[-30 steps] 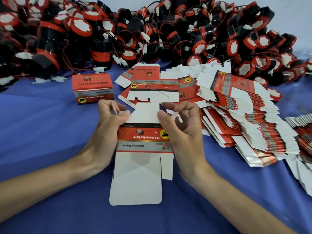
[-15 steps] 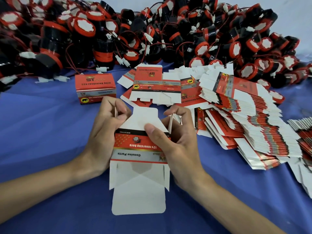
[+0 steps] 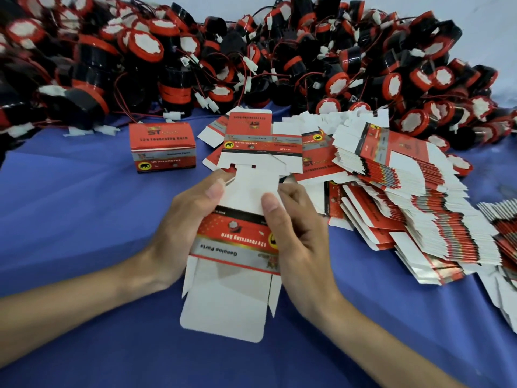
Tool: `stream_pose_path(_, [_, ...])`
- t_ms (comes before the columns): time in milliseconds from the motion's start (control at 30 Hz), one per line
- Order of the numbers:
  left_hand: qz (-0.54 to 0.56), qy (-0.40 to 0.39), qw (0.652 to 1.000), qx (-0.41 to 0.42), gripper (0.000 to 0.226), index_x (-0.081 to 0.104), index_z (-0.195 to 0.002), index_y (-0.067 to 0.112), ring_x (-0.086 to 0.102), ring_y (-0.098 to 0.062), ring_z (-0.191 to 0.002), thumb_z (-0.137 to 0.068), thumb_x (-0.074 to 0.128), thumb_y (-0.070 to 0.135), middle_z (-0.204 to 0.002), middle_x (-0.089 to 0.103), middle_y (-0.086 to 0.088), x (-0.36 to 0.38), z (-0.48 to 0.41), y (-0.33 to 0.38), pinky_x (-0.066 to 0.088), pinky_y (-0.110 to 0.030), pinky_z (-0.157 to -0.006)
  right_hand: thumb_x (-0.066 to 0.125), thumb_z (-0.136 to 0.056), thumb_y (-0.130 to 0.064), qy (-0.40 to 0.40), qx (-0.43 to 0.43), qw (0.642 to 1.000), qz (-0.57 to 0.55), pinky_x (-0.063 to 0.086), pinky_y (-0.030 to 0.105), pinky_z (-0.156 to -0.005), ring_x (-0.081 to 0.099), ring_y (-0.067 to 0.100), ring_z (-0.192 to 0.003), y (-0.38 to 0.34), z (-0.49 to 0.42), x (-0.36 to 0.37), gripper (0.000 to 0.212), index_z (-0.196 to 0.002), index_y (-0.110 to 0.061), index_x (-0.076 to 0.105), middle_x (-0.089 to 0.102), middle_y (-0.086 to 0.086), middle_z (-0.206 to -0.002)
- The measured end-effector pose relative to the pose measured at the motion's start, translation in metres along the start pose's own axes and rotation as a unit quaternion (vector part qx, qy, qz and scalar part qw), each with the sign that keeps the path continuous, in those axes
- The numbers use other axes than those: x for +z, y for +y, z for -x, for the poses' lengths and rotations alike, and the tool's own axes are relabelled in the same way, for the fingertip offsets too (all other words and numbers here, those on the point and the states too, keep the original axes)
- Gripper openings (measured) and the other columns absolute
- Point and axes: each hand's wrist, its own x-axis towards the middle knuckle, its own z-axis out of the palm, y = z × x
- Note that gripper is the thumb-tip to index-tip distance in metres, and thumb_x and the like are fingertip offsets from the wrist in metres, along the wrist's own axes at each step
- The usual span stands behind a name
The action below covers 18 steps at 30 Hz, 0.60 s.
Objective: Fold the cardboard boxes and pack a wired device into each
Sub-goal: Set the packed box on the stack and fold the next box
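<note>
A red and white cardboard box (image 3: 235, 245), partly opened into a sleeve, is held above the blue cloth in the centre. My left hand (image 3: 181, 231) grips its left side, thumb on the white upper flap. My right hand (image 3: 296, 236) grips its right side, thumb pressing the same flap. The lower white flap hangs toward me. A folded, closed box (image 3: 162, 147) stands behind on the left. Black and red wired devices (image 3: 251, 60) are heaped across the back.
Flat unfolded box blanks (image 3: 414, 203) lie fanned in thick stacks on the right, with one blank (image 3: 260, 147) spread just behind my hands. More blanks (image 3: 503, 228) reach the right edge. The blue cloth (image 3: 70, 219) covers the table.
Both hands have lifted the blank off the cloth and squeezed it open into a sleeve. My thumbs have moved onto the upper white flap.
</note>
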Motion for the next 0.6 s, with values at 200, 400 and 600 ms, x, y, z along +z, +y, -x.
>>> stream_pose_path(200, [-0.094, 0.028, 0.989, 0.110, 0.020, 0.061, -0.098, 0.044, 0.064, 0.002, -0.085, -0.091, 0.046, 0.055, -0.099, 0.056, 0.015, 0.0023, 0.0059, -0.0025, 0.053, -0.015, -0.064, 0.048, -0.091, -0.042, 0.000, -0.055, 0.998, 0.044, 0.047, 0.031, -0.067, 0.053, 0.016, -0.081, -0.0012, 0.0020, -0.0013, 0.031, -0.076, -0.017, 0.057, 0.047, -0.005, -0.086])
stream_pose_path(400, [-0.230, 0.045, 0.952, 0.194, 0.044, 0.061, -0.104, 0.045, 0.044, -0.002, -0.118, -0.081, 0.040, 0.077, -0.115, 0.034, 0.014, 0.0001, 0.0006, -0.0036, 0.047, -0.019, -0.091, 0.049, -0.095, -0.032, 0.003, -0.075, 0.997, 0.036, 0.033, 0.011, -0.058, 0.042, 0.002, -0.060, -0.0024, 0.0001, -0.0016, 0.035, -0.063, -0.045, 0.052, 0.042, -0.018, -0.065])
stream_pose_path(600, [-0.216, -0.055, 0.959, 0.173, 0.065, 0.040, -0.122, 0.025, 0.066, 0.001, -0.092, -0.075, 0.064, 0.064, -0.106, 0.062, 0.027, 0.0010, 0.0086, -0.0017, 0.051, -0.010, -0.069, 0.050, -0.094, -0.029, 0.011, -0.053, 0.999, 0.005, 0.034, 0.018, -0.058, 0.042, 0.005, -0.058, -0.0002, 0.0000, -0.0045, 0.034, -0.061, -0.038, 0.052, 0.044, -0.016, -0.061])
